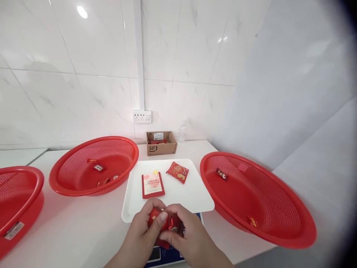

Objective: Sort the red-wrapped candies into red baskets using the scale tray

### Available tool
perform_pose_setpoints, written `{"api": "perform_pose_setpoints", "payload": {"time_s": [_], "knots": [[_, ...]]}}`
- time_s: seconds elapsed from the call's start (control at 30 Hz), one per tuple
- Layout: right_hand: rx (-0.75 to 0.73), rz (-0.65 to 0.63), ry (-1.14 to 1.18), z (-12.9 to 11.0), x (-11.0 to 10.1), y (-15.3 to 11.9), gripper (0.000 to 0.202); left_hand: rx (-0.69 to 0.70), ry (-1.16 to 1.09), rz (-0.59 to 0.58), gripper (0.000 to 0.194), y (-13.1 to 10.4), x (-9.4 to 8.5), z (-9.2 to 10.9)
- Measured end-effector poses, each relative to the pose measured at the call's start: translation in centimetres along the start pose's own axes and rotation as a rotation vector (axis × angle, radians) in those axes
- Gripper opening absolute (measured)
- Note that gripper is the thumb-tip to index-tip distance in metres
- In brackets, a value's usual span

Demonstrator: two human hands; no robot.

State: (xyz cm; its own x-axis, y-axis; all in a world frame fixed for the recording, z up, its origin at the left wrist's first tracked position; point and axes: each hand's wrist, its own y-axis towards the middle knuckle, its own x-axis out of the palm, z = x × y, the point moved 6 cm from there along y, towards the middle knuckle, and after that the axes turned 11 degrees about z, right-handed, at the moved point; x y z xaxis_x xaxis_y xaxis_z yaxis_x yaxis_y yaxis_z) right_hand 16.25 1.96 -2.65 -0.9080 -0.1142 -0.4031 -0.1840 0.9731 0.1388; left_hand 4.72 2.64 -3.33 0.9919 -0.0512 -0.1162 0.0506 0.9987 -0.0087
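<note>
Both hands meet over the near edge of a white tray (pixel 178 193). My left hand (pixel 149 227) is closed on a shiny red packet (pixel 155 214), its thumb across the front. Fingers of my right hand (pixel 182 227) curl round red wrapped pieces (pixel 173 222) touching that packet; their exact number is hidden. On the tray lie a red-edged card (pixel 153 185) with a yellow clip and, to its right, a flat red printed packet (pixel 177 171). Under my hands, a blue scale (pixel 167 257) with a small display is partly covered.
Red plastic baskets stand at the far left (pixel 17 208), left (pixel 93 165) and right (pixel 256 199), the latter two holding a few small packets. Behind the tray are a cardboard box (pixel 161 148) and a clear bottle (pixel 182 133), near the tiled wall (pixel 97 93).
</note>
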Motion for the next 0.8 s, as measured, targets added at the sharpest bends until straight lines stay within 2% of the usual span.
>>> {"api": "perform_pose_setpoints", "payload": {"time_s": [0.07,0.13,0.27,0.37,0.5,0.67,0.8], "knots": [[0.038,0.033,-0.036,0.5,-0.7,0.3,0.023,-0.050,-0.020,0.105,0.036,0.2,-1.6,-0.4],[0.057,0.103,-0.138,0.9,-2.1,1.2,0.018,-0.031,0.012,0.188,0.037,0.3,-3.2,-0.3],[0.088,0.196,-0.445,1.8,-5.2,4.5,0.023,-0.002,0.129,0.171,0.035,0.5,-4.6,0.1],[0.106,0.179,-0.611,2.6,-6.5,7.4,0.037,-0.021,0.163,0.159,0.036,0.3,-4.7,0.3],[0.164,0.120,-0.631,3.5,-6.8,9.2,0.042,-0.055,0.133,0.198,0.040,-0.2,-4.4,0.3],[0.159,0.062,-0.603,3.4,-6.1,8.6,0.033,-0.073,0.127,0.222,0.041,0.0,-4.4,-0.1],[0.133,0.074,-0.501,2.6,-6.1,7.5,0.023,-0.077,0.176,0.122,0.032,0.5,-4.0,-0.5]]}}
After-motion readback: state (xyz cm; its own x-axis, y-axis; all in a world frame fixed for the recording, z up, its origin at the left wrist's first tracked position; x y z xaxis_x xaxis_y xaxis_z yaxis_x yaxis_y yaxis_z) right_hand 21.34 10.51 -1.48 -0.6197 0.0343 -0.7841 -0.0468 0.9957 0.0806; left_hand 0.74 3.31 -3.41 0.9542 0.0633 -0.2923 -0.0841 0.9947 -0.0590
